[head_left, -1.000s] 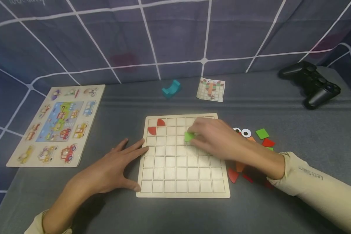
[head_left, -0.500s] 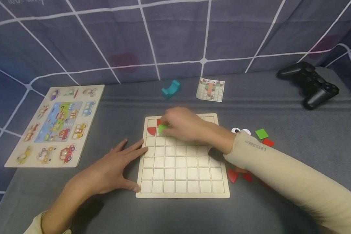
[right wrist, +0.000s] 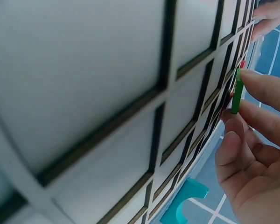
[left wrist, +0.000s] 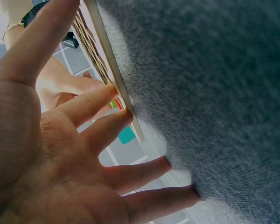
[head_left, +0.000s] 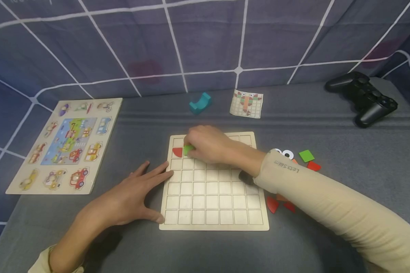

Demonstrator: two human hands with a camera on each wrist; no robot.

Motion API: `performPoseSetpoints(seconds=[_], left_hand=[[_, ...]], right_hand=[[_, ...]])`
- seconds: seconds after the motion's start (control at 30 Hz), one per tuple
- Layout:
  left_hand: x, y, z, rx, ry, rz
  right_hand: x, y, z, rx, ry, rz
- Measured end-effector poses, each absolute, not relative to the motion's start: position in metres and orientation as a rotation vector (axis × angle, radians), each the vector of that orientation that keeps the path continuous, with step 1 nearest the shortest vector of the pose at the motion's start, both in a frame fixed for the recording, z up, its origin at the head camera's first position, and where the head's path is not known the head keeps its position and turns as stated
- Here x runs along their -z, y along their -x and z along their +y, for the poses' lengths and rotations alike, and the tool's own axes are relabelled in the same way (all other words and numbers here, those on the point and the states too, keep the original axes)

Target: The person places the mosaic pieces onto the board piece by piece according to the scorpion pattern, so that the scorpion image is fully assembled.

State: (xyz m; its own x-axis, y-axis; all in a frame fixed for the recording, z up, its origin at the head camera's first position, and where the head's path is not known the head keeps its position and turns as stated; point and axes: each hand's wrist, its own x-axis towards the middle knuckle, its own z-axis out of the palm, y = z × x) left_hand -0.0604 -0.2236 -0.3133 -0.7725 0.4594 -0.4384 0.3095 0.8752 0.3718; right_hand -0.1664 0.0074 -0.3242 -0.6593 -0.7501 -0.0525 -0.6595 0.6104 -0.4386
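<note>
A wooden grid board [head_left: 205,189] lies on the grey cloth in the head view. My right hand [head_left: 210,146] is over its upper left cells and pinches a green square tile [head_left: 188,150]. In the right wrist view the green tile stands edge-on between thumb and fingertips, close against the grid. Just left of it, a red quarter-circle tile [head_left: 177,152] sits in a cell; the second red one is hidden behind the right hand. My left hand [head_left: 133,197] is spread at the board's left side, with straight fingertips [left wrist: 126,114] on its edge in the left wrist view.
Loose tiles lie right of the board, including a green square [head_left: 306,156] and a red piece [head_left: 272,204], partly under the right sleeve. Behind the board are a teal arch block [head_left: 200,103] and a pattern card [head_left: 246,104]. A picture puzzle [head_left: 68,146] and a game controller [head_left: 362,98] flank them.
My right hand has carried the green tile leftward from the board's middle to the cell beside the red quarter-circle, and has come down there. My left hand has stayed put.
</note>
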Motion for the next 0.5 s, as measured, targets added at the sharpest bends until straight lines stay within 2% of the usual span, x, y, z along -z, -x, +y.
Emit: performPoseSetpoints(seconds=[0.5], left_hand=[[0.3121, 0.0615, -0.2218, -0.38, -0.555, 2.51]], right_hand=[[0.3258, 0.1635, 0.0066, 0.537, 1.179, 2.598]])
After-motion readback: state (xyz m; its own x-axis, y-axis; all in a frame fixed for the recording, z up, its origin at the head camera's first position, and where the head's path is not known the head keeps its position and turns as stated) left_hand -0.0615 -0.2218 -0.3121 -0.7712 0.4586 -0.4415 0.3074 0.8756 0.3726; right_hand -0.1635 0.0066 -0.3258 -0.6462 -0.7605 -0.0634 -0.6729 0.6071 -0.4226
